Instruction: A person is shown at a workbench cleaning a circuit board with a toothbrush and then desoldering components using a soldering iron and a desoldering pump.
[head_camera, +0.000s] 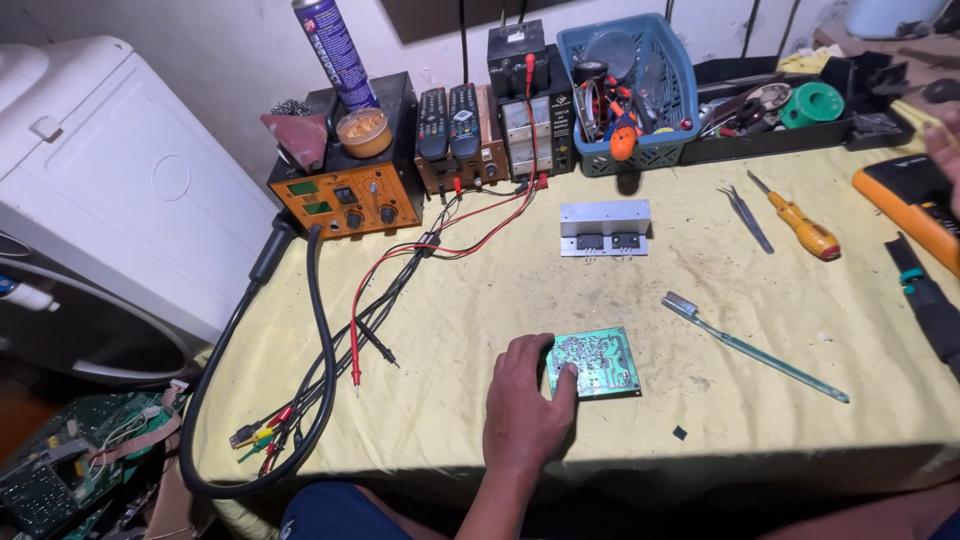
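A small green circuit board (600, 362) lies solder side up on the yellow-covered table (480, 300), near its front edge. My left hand (522, 405) rests on the table at the board's left edge, thumb pressed on the board and fingers curled against its side. My right hand (945, 150) shows only partly at the far right edge of the view, over an orange multimeter (905, 195); its fingers are cut off by the frame.
Behind the board lie a silver heat sink with two transistors (604, 228), a clear green brush (750, 347), tweezers (748, 218) and an orange screwdriver (800, 228). At the back stand an orange bench unit (345, 195), two remotes (448, 120) and a blue basket (665, 80). Cables (320, 330) trail left.
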